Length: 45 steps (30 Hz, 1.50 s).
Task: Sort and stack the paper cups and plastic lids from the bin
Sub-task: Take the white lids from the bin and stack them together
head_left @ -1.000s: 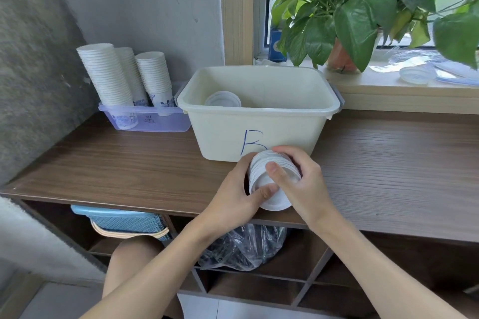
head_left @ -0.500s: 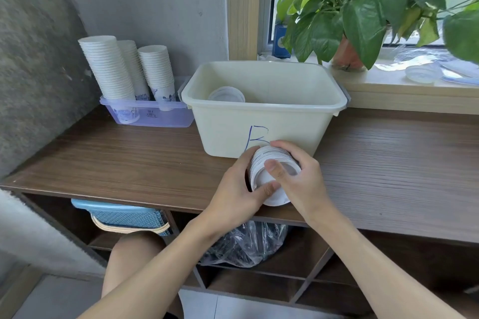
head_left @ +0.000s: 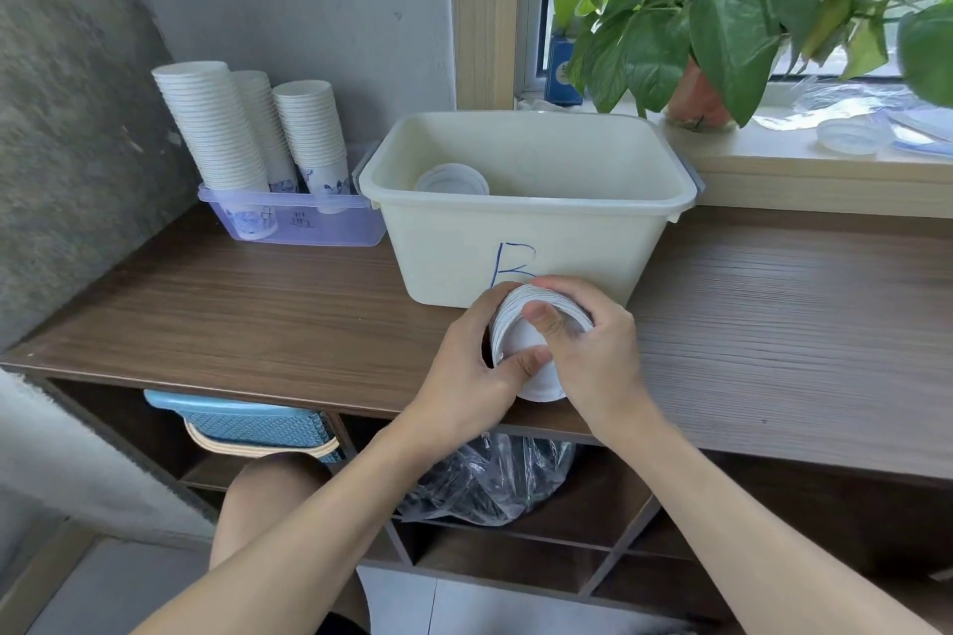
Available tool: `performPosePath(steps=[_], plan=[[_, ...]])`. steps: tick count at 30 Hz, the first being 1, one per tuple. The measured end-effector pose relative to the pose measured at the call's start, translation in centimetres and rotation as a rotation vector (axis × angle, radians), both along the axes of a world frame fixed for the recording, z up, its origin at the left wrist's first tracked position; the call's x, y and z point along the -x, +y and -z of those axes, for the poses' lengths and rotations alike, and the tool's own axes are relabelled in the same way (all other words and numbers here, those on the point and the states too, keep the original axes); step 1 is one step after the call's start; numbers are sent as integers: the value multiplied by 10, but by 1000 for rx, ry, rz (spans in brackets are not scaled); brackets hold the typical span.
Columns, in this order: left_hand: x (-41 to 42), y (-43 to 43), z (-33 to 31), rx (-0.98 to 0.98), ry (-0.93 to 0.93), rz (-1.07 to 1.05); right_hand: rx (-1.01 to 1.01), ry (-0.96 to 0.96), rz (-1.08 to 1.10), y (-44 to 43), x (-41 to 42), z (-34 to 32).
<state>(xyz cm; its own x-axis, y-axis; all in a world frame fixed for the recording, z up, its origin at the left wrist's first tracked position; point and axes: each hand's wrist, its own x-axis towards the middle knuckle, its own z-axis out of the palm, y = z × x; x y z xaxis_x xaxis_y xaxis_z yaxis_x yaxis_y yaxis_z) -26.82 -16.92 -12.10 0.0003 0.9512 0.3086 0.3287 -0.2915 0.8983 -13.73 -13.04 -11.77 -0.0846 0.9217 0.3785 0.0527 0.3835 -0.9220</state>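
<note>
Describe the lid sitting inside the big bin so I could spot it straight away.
Find the cream bin marked with a blue B on the wooden counter. Inside it, at the left end, lies a round translucent lid. Unlike the stack of lids gripped by the left hand and right hand in front of the bin, it lies inside, untouched.

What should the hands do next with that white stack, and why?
Probably free the right hand and lift the lid lying in the bin, adding it to the white stack that both hands grip; the left hand looks able to hold the stack alone.
</note>
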Motion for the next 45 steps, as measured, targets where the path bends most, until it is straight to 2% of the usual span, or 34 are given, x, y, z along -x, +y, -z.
performPosePath(steps=[4,9,14,18,27,34,43,45], plan=[[-1,-4,4,39,-9,-40,16,21,-67,0,-1,0],[0,-6,7,41,-28,-111,25,-48,-175,-1,-9,1],[4,-6,5,38,-35,-78,76,-81,-235,0,-18,3],[2,-4,5,14,-42,-90,127,-16,-221,-3,-16,4],[0,0,7,-11,-91,-123,91,-68,-162,-2,-8,7],[-2,-1,3,78,-50,-83,157,159,-127,-4,-13,5],[0,-5,-2,7,-34,-56,157,63,-152,-7,-10,3],[-1,-5,-2,19,-33,-32,174,111,-156,-6,-10,3]])
